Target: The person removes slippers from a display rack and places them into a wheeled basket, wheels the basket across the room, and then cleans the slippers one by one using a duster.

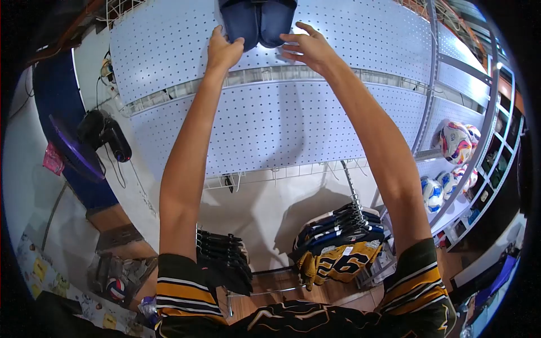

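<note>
A pair of dark navy, rounded flat items [240, 25] sits side by side against the upper perforated panel, cut off by the top of the view; their exact kind is unclear. My left hand [224, 52] is raised at their lower left edge, thumb and fingers apart, thumb close to the edge. On the other side, my right hand [311, 49] has its fingers spread, with fingertips near or touching the right item. Neither hand visibly closes round them.
Perforated light panels [270, 124] form a wall display. Below hang dark garments [225, 259] and jerseys [341, 248] on racks. Balls [455, 142] sit on shelves at right. A purple fan [76, 146] stands at left, and a volleyball [116, 288] lies lower left.
</note>
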The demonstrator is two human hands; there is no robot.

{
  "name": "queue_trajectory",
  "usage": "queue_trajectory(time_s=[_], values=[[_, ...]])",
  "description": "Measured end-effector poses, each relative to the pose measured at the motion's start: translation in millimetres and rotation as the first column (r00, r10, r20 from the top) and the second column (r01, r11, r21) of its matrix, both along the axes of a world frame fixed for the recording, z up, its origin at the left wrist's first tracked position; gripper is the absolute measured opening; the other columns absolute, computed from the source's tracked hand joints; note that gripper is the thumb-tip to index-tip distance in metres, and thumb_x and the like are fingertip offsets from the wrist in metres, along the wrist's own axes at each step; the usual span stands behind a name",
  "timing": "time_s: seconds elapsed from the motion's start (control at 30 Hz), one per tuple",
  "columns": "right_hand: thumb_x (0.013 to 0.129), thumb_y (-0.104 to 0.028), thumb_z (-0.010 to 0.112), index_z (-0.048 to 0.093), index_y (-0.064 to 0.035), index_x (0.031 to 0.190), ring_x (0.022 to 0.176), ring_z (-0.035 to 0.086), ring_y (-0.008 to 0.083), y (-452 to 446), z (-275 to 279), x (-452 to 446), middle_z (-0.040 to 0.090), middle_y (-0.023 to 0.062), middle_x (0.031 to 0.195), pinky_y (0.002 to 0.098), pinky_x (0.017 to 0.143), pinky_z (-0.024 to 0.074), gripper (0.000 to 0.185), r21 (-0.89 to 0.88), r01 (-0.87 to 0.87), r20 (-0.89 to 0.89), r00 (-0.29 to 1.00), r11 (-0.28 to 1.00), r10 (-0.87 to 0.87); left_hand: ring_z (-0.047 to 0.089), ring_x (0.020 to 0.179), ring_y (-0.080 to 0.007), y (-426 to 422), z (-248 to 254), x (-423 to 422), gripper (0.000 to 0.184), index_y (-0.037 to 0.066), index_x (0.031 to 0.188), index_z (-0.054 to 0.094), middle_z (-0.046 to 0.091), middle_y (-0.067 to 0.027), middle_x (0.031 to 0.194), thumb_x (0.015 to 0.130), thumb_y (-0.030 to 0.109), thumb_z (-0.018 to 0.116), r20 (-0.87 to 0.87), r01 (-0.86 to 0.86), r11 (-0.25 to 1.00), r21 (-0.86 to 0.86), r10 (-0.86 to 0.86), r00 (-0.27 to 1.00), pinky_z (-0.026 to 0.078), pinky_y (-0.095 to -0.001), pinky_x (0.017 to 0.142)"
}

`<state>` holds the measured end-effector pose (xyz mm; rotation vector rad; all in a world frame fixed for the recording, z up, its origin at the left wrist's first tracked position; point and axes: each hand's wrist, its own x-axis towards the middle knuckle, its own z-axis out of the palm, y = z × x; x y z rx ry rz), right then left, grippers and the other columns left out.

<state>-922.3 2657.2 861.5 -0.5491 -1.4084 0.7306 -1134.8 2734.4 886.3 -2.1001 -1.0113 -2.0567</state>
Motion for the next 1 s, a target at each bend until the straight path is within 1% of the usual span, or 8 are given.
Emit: queue_trajectory(time_s=[0.23, 0.4, 0.47, 0.53, 0.73, 0.77, 0.87, 1.0], values=[[0.08, -0.004, 0.071, 0.03, 0.0001, 0.142, 0.091, 0.06, 0.0184, -16, 7, 3, 0.064, 0.0105, 0.1, 0.0335, 0.081, 0.051, 0.074, 0.115, 0.027, -0.01, 1.0, 0.993, -0.026, 0.063, 0.102, -0.0257, -54, 1, 7, 0.064, -0.007, 0.136, 0.039, 0.058, -0.0212, 0.121, 0.08, 0.004, 0.067, 0.134, 0.334, 0.939, 0.077, -0.342, 0.93, 0.053, -0.0318, 0.081], [0.08, -0.007, 0.072, 0.035, 0.0014, 0.136, 0.079, 0.062, 0.0149, -38, 11, 3, 0.065, 0.0138, 0.097, 0.0296, 0.068, 0.0522, 0.068, 0.312, 0.032, -0.068, 0.998, 0.949, -0.012, 0.06, 0.105, -0.0241, -82, 12, 8, 0.061, -0.005, 0.136, 0.038, 0.055, -0.0197, 0.121, 0.082, 0.0, 0.066, 0.092, 0.408, 0.892, 0.193, -0.43, 0.898, 0.051, -0.0319, 0.086], [0.081, 0.002, 0.063, 0.035, -0.0086, 0.14, 0.086, 0.063, 0.0177, -59, 16, 1, 0.065, 0.0078, 0.093, 0.0365, 0.075, 0.0517, 0.066, 0.26, -0.043, -0.128, 0.989, 0.965, 0.078, 0.058, 0.109, -0.0235, -87, 15, 13, 0.06, -0.002, 0.136, 0.038, 0.054, -0.018, 0.122, 0.083, -0.003, 0.065, 0.055, 0.497, 0.828, 0.259, -0.526, 0.849, 0.049, -0.0321, 0.092], [0.084, -0.02, 0.071, 0.038, -0.0071, 0.138, 0.09, 0.064, 0.02, -81, 9, 3, 0.064, 0.0136, 0.105, 0.0343, 0.071, 0.0516, 0.065, 0.276, 0.128, -0.128, 0.987, 0.953, -0.095, 0.058, 0.107, -0.0229, -110, 9, 20, 0.056, -0.004, 0.132, 0.04, 0.055, -0.017, 0.118, 0.082, -0.005, 0.064, 0.017, 0.578, 0.742, 0.34, -0.62, 0.785, 0.049, -0.0309, 0.091], [0.088, -0.009, 0.066, 0.033, -0.0012, 0.129, 0.088, 0.064, 0.0244, -146, -39, 32, 0.059, 0.0202, 0.104, 0.0304, 0.065, 0.0552, 0.054, 0.397, 0.365, -0.222, 0.929, 0.842, -0.298, 0.058, 0.107, -0.0227, -190, -32, 73, 0.055, -0.004, 0.133, 0.039, 0.055, -0.0165, 0.118, 0.083, -0.004, 0.063, 0.013, 0.469, 0.8, 0.374, -0.511, 0.86, 0.048, -0.0302, 0.092], [0.081, -0.011, 0.073, 0.037, 0.0024, 0.131, 0.072, 0.064, 0.0163, -165, -55, 39, 0.064, 0.018, 0.101, 0.0274, 0.055, 0.0512, 0.063, 0.38, 0.546, -0.2, 0.837, 0.747, -0.51, 0.058, 0.107, -0.0228, -196, -43, 84, 0.057, -0.003, 0.134, 0.038, 0.054, -0.0167, 0.119, 0.084, -0.002, 0.063, -0.014, 0.551, 0.747, 0.373, -0.59, 0.808, 0.046, -0.0303, 0.095], [0.081, -0.014, 0.073, 0.037, 0.0024, 0.127, 0.068, 0.065, 0.0181, -202, -93, 77, 0.064, 0.0201, 0.104, 0.0263, 0.046, 0.0486, 0.061, 0.335, 0.654, -0.245, 0.756, 0.678, -0.607, 0.057, 0.109, -0.0223, -204, -83, 126, 0.062, -0.005, 0.136, 0.037, 0.055, -0.0183, 0.123, 0.084, 0.005, 0.069, -0.085, 0.635, 0.688, 0.35, -0.652, 0.753, 0.049, -0.0302, 0.09], [0.082, -0.013, 0.074, 0.035, -0.0012, 0.131, 0.096, 0.065, 0.0279, -262, -163, 163, 0.06, 0.0229, 0.113, 0.0328, 0.076, 0.0559, 0.064, 0.277, 0.757, -0.226, 0.65, 0.591, -0.726, 0.059, 0.103, -0.0202, -228, -137, 209, 0.057, -0.004, 0.131, 0.04, 0.058, -0.0175, 0.115, 0.083, 0.006, 0.069, -0.044, 0.817, 0.538, 0.208, -0.829, 0.557, 0.05, -0.0303, 0.085]])
